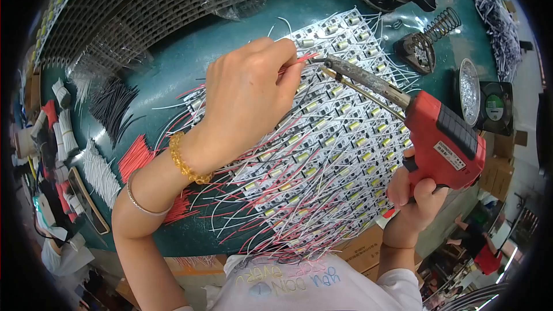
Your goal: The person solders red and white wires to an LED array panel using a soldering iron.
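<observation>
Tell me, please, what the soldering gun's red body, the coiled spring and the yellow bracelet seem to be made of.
Red body: probably moulded plastic, satin; smooth, evenly coloured curves.
Coiled spring: likely metal wire, dullish; thin, self-supporting loops.
Yellow bracelet: glossy, translucent beads; glass, stone or plastic, unclear.

Probable obstacle: wires [136,156] beneath left forearm [154,179]

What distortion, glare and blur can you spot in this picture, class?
Head view: black corners surround the fisheye image, and the panels curve near its rim; head view: pale glare on the table, glints on the plastic film; head view: the left hand and soldering gun show no obvious blur.
</observation>
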### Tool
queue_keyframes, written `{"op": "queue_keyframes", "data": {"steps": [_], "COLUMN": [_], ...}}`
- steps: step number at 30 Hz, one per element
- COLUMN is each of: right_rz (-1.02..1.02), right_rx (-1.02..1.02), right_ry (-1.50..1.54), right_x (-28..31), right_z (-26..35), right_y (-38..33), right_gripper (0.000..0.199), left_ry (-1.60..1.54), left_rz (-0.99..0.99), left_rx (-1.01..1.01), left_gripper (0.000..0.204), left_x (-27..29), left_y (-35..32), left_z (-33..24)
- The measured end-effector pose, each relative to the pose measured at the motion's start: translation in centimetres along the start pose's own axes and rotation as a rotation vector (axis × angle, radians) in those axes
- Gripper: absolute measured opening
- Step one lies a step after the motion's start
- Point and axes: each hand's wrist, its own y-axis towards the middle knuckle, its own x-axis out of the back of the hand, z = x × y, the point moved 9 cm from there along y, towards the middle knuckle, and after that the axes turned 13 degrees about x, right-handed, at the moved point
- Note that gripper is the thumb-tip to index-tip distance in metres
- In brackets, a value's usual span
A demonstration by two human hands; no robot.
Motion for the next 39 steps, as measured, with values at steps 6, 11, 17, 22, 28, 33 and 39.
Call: {"op": "queue_keyframes", "data": {"steps": [6, 11, 17, 22, 28, 33, 39], "right_rz": [-0.016, -0.105, -0.391, -0.650, -0.669, -0.462, -0.337], "right_rx": [0.001, 0.050, 0.362, 0.525, 0.496, 0.477, 0.489], "right_ry": [-0.002, -0.027, -0.257, -0.331, -0.334, -0.185, -0.146], "right_x": [0.1, 1.3, 7.5, 15.8, 15.7, 14.0, 10.4], "right_z": [-0.2, 1.3, 4.7, 5.6, 5.4, 5.5, 6.6], "right_y": [0.0, -0.7, -4.1, -6.7, -5.3, -5.4, -5.8], "right_gripper": [0.073, 0.075, 0.077, 0.045, 0.033, 0.053, 0.074], "left_ry": [0.048, -0.026, 0.010, -0.007, 0.024, 0.068, -0.065], "left_rz": [0.029, 0.022, 0.027, 0.058, -0.003, -0.010, -0.140], "left_rx": [0.014, -0.019, 0.036, 0.037, 0.012, -0.031, -0.074], "left_gripper": [0.014, 0.015, 0.014, 0.014, 0.015, 0.013, 0.007], "left_x": [0.0, -0.5, 0.0, 0.0, 0.2, 1.1, 4.7], "left_y": [0.2, 0.3, -0.1, 0.1, -0.3, 0.2, -0.2], "left_z": [-0.1, -0.7, -0.4, -0.7, -0.2, -1.4, -3.5]}}
